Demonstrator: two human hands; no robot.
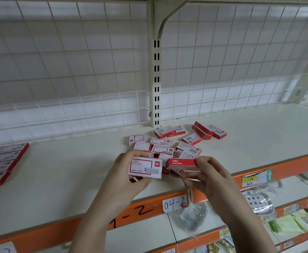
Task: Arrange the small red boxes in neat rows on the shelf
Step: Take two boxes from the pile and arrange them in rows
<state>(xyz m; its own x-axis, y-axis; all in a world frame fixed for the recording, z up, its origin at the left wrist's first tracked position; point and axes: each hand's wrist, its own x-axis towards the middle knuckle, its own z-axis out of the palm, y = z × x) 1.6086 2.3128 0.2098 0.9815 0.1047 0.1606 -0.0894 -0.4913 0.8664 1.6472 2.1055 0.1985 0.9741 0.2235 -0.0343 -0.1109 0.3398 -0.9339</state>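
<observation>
At lower centre, the left hand (126,172) is gripping one red box (145,167), the right hand (202,175) pinching another (184,163). Behind, a loose heap (175,143) is waiting unsorted; only the far-left rows (2,161) are looking finished.

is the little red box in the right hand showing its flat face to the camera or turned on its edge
On its edge. The right hand pinches the small red cardboard box so only its narrow red side shows.

White wire grid (67,70) behind, slotted post (156,84) straight above hands. Handwritten label "04-2" (175,203) on orange edge strip (284,166) just below hands. Plastic-wrapped goods (259,201) lower right, price tag (255,178) right.
</observation>
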